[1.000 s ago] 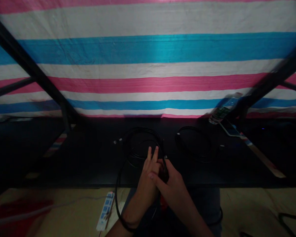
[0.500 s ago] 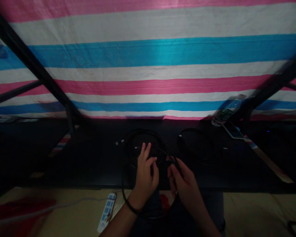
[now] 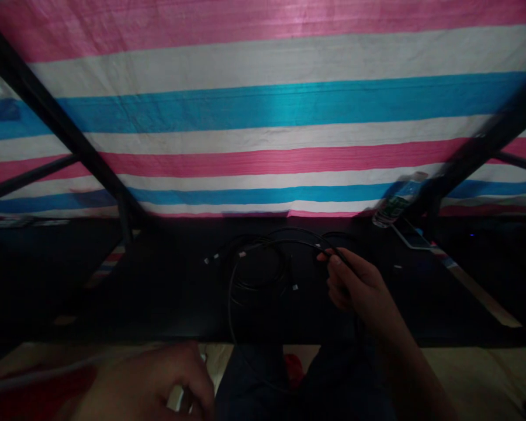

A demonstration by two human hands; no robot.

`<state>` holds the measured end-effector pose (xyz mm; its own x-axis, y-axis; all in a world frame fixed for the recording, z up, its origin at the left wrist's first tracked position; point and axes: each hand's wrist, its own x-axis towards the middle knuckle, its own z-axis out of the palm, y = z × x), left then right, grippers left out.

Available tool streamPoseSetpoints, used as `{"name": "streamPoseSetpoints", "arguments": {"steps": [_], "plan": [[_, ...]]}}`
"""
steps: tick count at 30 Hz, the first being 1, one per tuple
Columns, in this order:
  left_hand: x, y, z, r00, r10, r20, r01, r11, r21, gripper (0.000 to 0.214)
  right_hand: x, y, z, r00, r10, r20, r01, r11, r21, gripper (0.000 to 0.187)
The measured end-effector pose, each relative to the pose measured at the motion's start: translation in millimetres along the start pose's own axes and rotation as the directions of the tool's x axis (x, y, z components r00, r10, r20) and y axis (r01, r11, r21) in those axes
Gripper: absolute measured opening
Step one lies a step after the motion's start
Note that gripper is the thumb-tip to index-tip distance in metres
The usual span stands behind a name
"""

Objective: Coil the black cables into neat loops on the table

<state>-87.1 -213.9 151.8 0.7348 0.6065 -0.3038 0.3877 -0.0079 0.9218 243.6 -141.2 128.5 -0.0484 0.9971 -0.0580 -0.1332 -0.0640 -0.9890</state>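
My right hand (image 3: 355, 283) is closed around a black cable (image 3: 304, 230), which it holds in a loose loop over the table. The loop arches left and hangs down past the table's front edge towards my legs. Low on the left, my left hand (image 3: 158, 383) is smeared by motion, its fingers bent downward; whether it grips anything I cannot make out. Below the held loop, a coiled black cable (image 3: 256, 286) lies on the dark table (image 3: 166, 292), with pale-tipped connectors (image 3: 211, 258) at its left. Another black coil is partly hidden behind my right hand.
A plastic bottle (image 3: 397, 202) leans by the right frame bar, with a phone (image 3: 412, 235) next to it. Striped sheeting (image 3: 263, 111) hangs behind the table. Slanted dark bars (image 3: 70, 128) stand at both sides. Red fabric (image 3: 35, 392) shows at lower left.
My left hand has left the cable loop and swung down to the lower left. My right hand has moved up and right, carrying the cable, whose loop now spreads wider over the table.
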Motion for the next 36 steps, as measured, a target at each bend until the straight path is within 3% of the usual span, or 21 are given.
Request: {"name": "streamPoseSetpoints", "arguments": {"steps": [2, 3, 4, 5, 6, 7, 9, 10, 13, 16, 19, 22, 27, 32, 36], "plan": [[-4.7, 10.1, -14.4, 0.986, 0.030, -0.165, -0.018, 0.997, 0.078, 0.028, 0.6, -6.6, -4.9, 0.999, -0.023, 0.032, 0.025, 0.998, -0.055, 0.042], [1.2, 14.5, -16.9, 0.941, 0.068, -0.332, -0.028, 0.992, 0.123, 0.031, 0.0, -9.3, -6.2, 0.998, -0.027, 0.065, 0.033, 0.994, -0.101, 0.042], [12.0, 18.7, -16.2, 0.840, 0.123, -0.528, -0.038, 0.985, 0.170, 0.031, -1.1, -11.8, -6.4, 0.994, -0.029, 0.109, 0.046, 0.986, -0.159, 0.041], [26.4, 22.8, -12.8, 0.686, 0.208, -0.697, -0.063, 0.971, 0.229, 0.024, -2.5, -14.0, -5.3, 0.987, -0.031, 0.160, 0.067, 0.972, -0.227, 0.039], [43.1, 26.7, -7.4, 0.540, 0.300, -0.786, -0.093, 0.950, 0.298, 0.016, -4.0, -16.2, -3.1, 0.977, -0.040, 0.208, 0.102, 0.950, -0.297, 0.037], [60.8, 30.4, -0.9, 0.506, 0.359, -0.784, -0.101, 0.928, 0.359, 0.015, -5.6, -18.4, 0.1, 0.966, -0.058, 0.251, 0.148, 0.922, -0.359, 0.035], [94.0, 35.8, 11.0, 0.564, 0.411, -0.716, -0.130, 0.901, 0.415, 0.038, -8.0, -22.9, 7.3, 0.941, -0.092, 0.327, 0.240, 0.861, -0.449, 0.030], [107.6, 36.9, 14.7, 0.620, 0.412, -0.668, -0.153, 0.898, 0.413, 0.041, -8.6, -25.1, 10.0, 0.930, -0.103, 0.351, 0.272, 0.837, -0.475, 0.028], [130.7, 32.6, 11.5, 0.749, 0.345, -0.565, -0.231, 0.936, 0.266, 0.015, -8.4, -29.8, 9.1, 0.929, -0.095, 0.358, 0.278, 0.818, -0.503, 0.028], [129.3, 20.3, -6.0, 0.796, 0.216, -0.565, -0.277, 0.961, -0.022, 0.018, -6.5, -29.7, -4.9, 0.954, -0.061, 0.294, 0.202, 0.854, -0.479, 0.032], [116.2, 7.9, -20.8, 0.854, 0.074, -0.516, -0.266, 0.913, -0.310, 0.019, -4.8, -24.3, -19.2, 0.962, 0.021, 0.273, 0.112, 0.880, -0.462, 0.041], [106.3, -0.8, -25.4, 0.900, 0.007, -0.436, -0.228, 0.859, -0.458, 0.023, -2.6, -17.9, -23.4, 0.963, 0.074, 0.261, 0.062, 0.876, -0.479, 0.046], [108.2, -14.7, -22.8, 0.914, -0.033, -0.405, -0.214, 0.807, -0.550, 0.028, 4.7, -13.5, -17.1, 0.988, -0.067, 0.136, 0.112, 0.928, -0.356, 0.044], [119.4, -28.8, -13.4, 0.842, -0.100, -0.530, -0.358, 0.631, -0.688, 0.032, 12.0, -6.8, -11.8, 0.978, -0.167, -0.125, 0.159, 0.985, -0.071, 0.036], [129.6, -30.3, 0.6, 0.810, -0.173, -0.560, -0.424, 0.485, -0.765, 0.035, 11.6, 3.1, -3.5, 0.963, -0.177, -0.204, 0.191, 0.980, 0.051, 0.033]]}}
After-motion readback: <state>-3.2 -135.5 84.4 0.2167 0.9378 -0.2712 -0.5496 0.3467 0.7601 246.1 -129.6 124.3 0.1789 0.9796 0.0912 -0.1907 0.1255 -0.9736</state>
